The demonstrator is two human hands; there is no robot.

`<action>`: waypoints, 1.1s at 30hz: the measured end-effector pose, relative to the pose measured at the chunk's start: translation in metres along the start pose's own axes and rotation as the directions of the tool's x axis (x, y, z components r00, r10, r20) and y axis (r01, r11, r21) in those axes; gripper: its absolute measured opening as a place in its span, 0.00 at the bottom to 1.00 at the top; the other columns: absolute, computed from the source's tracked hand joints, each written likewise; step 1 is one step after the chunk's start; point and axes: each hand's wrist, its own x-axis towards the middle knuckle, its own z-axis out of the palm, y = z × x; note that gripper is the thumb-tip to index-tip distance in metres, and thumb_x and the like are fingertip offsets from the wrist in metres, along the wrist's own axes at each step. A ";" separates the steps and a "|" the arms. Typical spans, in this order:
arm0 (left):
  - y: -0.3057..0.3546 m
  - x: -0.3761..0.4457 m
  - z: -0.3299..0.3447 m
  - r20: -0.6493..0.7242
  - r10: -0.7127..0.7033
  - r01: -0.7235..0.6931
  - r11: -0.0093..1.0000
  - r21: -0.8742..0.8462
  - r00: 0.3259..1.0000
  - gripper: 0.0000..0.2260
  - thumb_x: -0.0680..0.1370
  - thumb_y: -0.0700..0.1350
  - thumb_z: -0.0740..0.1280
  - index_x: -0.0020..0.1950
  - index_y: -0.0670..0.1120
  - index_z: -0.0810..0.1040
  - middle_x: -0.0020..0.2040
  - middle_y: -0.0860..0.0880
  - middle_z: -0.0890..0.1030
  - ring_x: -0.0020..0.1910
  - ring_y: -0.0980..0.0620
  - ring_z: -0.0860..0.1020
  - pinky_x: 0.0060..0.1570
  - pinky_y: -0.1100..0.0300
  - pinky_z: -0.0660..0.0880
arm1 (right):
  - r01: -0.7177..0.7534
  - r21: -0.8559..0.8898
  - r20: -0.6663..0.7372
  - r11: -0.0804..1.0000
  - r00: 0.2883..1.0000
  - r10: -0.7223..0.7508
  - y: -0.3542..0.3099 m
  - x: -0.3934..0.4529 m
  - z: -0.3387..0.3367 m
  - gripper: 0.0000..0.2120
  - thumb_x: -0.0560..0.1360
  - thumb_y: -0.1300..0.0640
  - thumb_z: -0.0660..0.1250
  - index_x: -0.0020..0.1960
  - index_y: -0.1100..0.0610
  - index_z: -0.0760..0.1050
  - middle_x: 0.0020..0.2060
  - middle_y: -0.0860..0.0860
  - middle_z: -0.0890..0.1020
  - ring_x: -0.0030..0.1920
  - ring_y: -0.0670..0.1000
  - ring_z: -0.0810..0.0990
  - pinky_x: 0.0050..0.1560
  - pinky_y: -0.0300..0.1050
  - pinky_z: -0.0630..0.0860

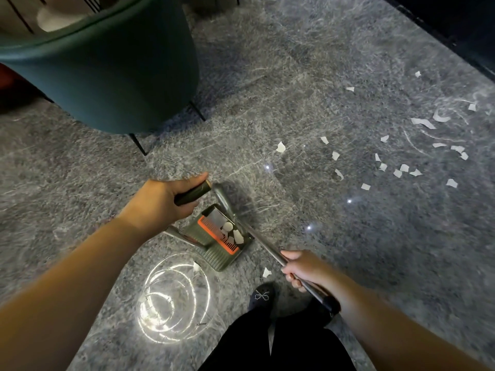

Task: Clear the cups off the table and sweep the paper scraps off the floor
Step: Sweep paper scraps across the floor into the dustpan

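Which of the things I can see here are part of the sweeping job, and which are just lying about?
Part of the job:
- dustpan, some scraps already in it
- dustpan handle, gripped by the left hand
- broom handle, gripped by the right hand
- paper scraps scattered on the floor

Just there:
- green chair
- person's shoe

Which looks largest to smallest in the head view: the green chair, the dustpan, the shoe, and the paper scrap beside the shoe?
1. green chair, by far the largest
2. dustpan
3. shoe, partly hidden by the trouser leg, so its rank is less sure
4. paper scrap, the smallest
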 end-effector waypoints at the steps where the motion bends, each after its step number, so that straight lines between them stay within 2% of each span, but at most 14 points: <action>1: -0.001 -0.001 0.000 -0.002 -0.009 0.009 1.000 -0.004 1.000 0.26 0.74 0.42 0.73 0.66 0.65 0.71 0.40 0.61 0.78 0.28 0.71 0.73 0.29 0.76 0.68 | 0.006 -0.008 0.000 1.000 1.000 -0.006 0.000 -0.003 0.001 0.32 0.76 0.68 0.62 0.77 0.53 0.58 0.27 0.52 0.73 0.21 0.46 0.68 0.21 0.37 0.65; 4: -0.003 -0.005 0.000 -0.014 -0.019 0.018 0.999 -0.031 1.000 0.27 0.74 0.42 0.73 0.65 0.66 0.71 0.46 0.59 0.81 0.29 0.73 0.73 0.29 0.76 0.69 | 0.020 0.037 0.008 0.999 1.000 -0.020 -0.002 -0.011 -0.002 0.29 0.77 0.67 0.60 0.76 0.54 0.60 0.27 0.51 0.72 0.21 0.45 0.68 0.20 0.37 0.64; 6: -0.006 -0.007 0.000 -0.010 -0.030 0.030 0.998 -0.053 0.999 0.27 0.74 0.42 0.73 0.65 0.67 0.71 0.52 0.60 0.80 0.30 0.74 0.73 0.29 0.76 0.69 | 0.032 0.086 0.014 0.996 0.999 -0.033 -0.005 -0.016 -0.006 0.24 0.78 0.67 0.59 0.73 0.55 0.65 0.27 0.51 0.71 0.21 0.45 0.68 0.20 0.37 0.63; 9: -0.009 -0.010 -0.002 -0.004 -0.059 0.059 0.997 -0.050 0.998 0.27 0.74 0.42 0.73 0.64 0.68 0.70 0.46 0.61 0.78 0.30 0.74 0.73 0.29 0.76 0.69 | 0.048 0.099 -0.010 0.994 0.999 -0.048 -0.009 -0.019 -0.008 0.20 0.78 0.66 0.59 0.69 0.56 0.68 0.27 0.50 0.71 0.22 0.45 0.68 0.20 0.36 0.63; 12: -0.011 -0.018 -0.004 -0.016 -0.062 0.060 0.995 -0.073 0.998 0.27 0.74 0.41 0.73 0.63 0.68 0.70 0.43 0.62 0.78 0.30 0.73 0.74 0.30 0.77 0.69 | 0.065 0.086 -0.048 0.994 0.997 -0.061 -0.010 -0.021 -0.008 0.25 0.78 0.67 0.60 0.73 0.54 0.65 0.27 0.51 0.72 0.21 0.45 0.68 0.20 0.37 0.64; 18: -0.026 -0.052 -0.005 -0.037 -0.071 0.065 0.985 -0.158 0.997 0.36 0.71 0.40 0.75 0.51 0.83 0.67 0.40 0.78 0.75 0.39 0.76 0.75 0.40 0.82 0.68 | 0.063 0.095 -0.113 0.994 0.992 -0.052 -0.001 -0.042 -0.018 0.25 0.77 0.67 0.59 0.72 0.52 0.65 0.26 0.51 0.72 0.21 0.47 0.67 0.22 0.36 0.62; 21: -0.033 -0.071 -0.002 -0.090 -0.081 0.063 0.981 -0.184 0.993 0.34 0.71 0.39 0.75 0.52 0.80 0.69 0.42 0.66 0.81 0.32 0.71 0.75 0.35 0.79 0.69 | 0.038 0.106 -0.159 0.994 0.987 -0.021 0.012 -0.055 -0.021 0.24 0.78 0.68 0.59 0.72 0.54 0.64 0.25 0.52 0.70 0.21 0.47 0.66 0.22 0.35 0.61; 25: -0.033 -0.099 0.001 -0.118 -0.109 0.087 0.979 -0.183 0.987 0.36 0.71 0.40 0.75 0.49 0.84 0.68 0.42 0.56 0.83 0.24 0.59 0.73 0.26 0.66 0.75 | 0.025 0.088 -0.181 0.996 0.983 -0.009 0.038 -0.069 -0.017 0.20 0.77 0.67 0.59 0.69 0.59 0.67 0.26 0.52 0.70 0.21 0.47 0.66 0.23 0.35 0.61; 27: -0.029 -0.114 0.004 -0.116 -0.089 0.067 0.981 -0.180 0.989 0.35 0.71 0.39 0.75 0.51 0.82 0.69 0.45 0.58 0.83 0.26 0.63 0.75 0.27 0.71 0.72 | 0.011 0.088 -0.203 0.996 0.979 0.007 0.055 -0.075 -0.013 0.23 0.78 0.66 0.59 0.71 0.55 0.66 0.27 0.52 0.71 0.22 0.47 0.67 0.23 0.35 0.61; 28: -0.028 -0.121 0.007 -0.114 -0.077 0.055 0.981 -0.184 0.991 0.33 0.71 0.37 0.75 0.55 0.77 0.72 0.48 0.57 0.83 0.31 0.70 0.76 0.27 0.76 0.69 | 0.009 0.095 -0.212 0.995 0.977 0.011 0.064 -0.078 -0.010 0.24 0.78 0.66 0.59 0.72 0.53 0.65 0.27 0.52 0.71 0.22 0.47 0.68 0.23 0.35 0.61; 29: -0.026 -0.128 0.009 -0.107 -0.073 0.053 0.982 -0.179 0.992 0.30 0.71 0.36 0.74 0.59 0.70 0.74 0.51 0.53 0.83 0.37 0.76 0.73 0.28 0.80 0.66 | 0.009 0.101 -0.216 0.995 0.976 0.013 0.073 -0.081 -0.007 0.25 0.78 0.66 0.59 0.72 0.52 0.64 0.26 0.52 0.71 0.22 0.47 0.68 0.23 0.35 0.61; 30: -0.025 -0.136 0.012 -0.106 -0.069 0.051 0.986 -0.160 0.992 0.29 0.71 0.36 0.74 0.62 0.64 0.74 0.52 0.48 0.84 0.40 0.77 0.71 0.28 0.82 0.64 | 0.008 0.097 -0.217 0.995 0.976 0.013 0.083 -0.084 -0.003 0.25 0.78 0.66 0.59 0.73 0.53 0.64 0.26 0.52 0.71 0.22 0.47 0.68 0.23 0.35 0.61; 31: -0.026 -0.142 0.015 -0.109 -0.051 0.037 0.991 -0.131 0.993 0.29 0.71 0.36 0.75 0.64 0.62 0.73 0.50 0.46 0.84 0.38 0.78 0.73 0.28 0.82 0.63 | 0.003 0.097 -0.219 0.995 0.976 0.018 0.091 -0.086 0.000 0.25 0.78 0.66 0.59 0.73 0.53 0.64 0.26 0.52 0.71 0.21 0.47 0.68 0.23 0.35 0.61; 33: -0.032 -0.155 0.021 -0.104 -0.001 -0.009 0.996 -0.092 0.995 0.33 0.70 0.37 0.76 0.61 0.71 0.71 0.44 0.52 0.84 0.28 0.74 0.73 0.29 0.81 0.65 | -0.014 0.106 -0.230 0.994 0.973 0.038 0.111 -0.090 0.009 0.25 0.78 0.66 0.59 0.73 0.54 0.63 0.26 0.52 0.71 0.22 0.47 0.68 0.22 0.35 0.61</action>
